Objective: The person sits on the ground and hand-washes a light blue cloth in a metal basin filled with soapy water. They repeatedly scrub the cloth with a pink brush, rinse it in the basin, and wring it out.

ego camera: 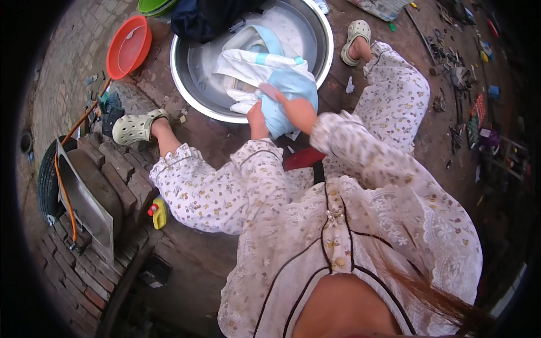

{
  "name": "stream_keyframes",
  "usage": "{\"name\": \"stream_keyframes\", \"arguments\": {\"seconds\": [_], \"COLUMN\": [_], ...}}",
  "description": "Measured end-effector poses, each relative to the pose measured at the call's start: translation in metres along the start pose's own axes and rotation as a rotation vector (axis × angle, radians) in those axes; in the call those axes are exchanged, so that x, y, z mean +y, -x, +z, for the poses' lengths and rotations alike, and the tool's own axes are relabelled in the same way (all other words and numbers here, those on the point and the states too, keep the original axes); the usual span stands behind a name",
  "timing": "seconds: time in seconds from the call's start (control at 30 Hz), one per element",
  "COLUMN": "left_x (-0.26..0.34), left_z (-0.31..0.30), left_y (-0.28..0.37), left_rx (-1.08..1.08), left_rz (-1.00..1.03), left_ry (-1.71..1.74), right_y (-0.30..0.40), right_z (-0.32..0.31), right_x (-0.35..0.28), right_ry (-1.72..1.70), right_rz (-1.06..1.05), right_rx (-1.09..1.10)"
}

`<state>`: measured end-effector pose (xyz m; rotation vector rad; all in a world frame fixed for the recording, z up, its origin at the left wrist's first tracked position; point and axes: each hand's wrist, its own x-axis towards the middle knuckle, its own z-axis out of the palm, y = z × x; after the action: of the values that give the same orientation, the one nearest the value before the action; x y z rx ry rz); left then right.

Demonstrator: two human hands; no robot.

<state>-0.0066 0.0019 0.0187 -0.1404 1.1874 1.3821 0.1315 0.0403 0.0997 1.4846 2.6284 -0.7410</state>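
A large round metal basin (pixel 179 80) with cloudy water stands on the ground between my feet. A white and light blue garment (pixel 291 82) lies in it and hangs over the near rim. At that rim my left hand (pixel 257 120) grips the garment's edge. My right hand (pixel 298 112), slightly blurred, holds a small pinkish flat object (pixel 269 90), perhaps a bar of soap, against the cloth. Dark clothing (pixel 198 19) rests over the basin's far left edge.
An orange-red plastic basin (pixel 129 47) and green basins (pixel 155 6) stand at the upper left. To the left are a metal sink (pixel 86 203), an orange hose (pixel 62 181), bricks (pixel 122 162) and a yellow bottle (pixel 159 214). Scattered debris (pixel 458 76) covers the ground at right.
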Motion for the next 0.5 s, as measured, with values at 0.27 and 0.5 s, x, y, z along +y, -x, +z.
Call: {"name": "stream_keyframes", "arguments": {"seconds": [0.27,0.5], "left_x": [0.002,-0.013], "left_z": [0.018,0.032], "left_y": [0.011,0.059], "left_rx": [0.13,0.311], "left_rz": [0.225,0.707], "left_ry": [-0.136,-0.875], "right_y": [-0.026,-0.052], "right_z": [-0.009,-0.044], "right_x": [0.014,0.006], "right_ry": [-0.072,-0.343], "right_rz": [0.111,0.193], "right_rx": [-0.006,0.259]}}
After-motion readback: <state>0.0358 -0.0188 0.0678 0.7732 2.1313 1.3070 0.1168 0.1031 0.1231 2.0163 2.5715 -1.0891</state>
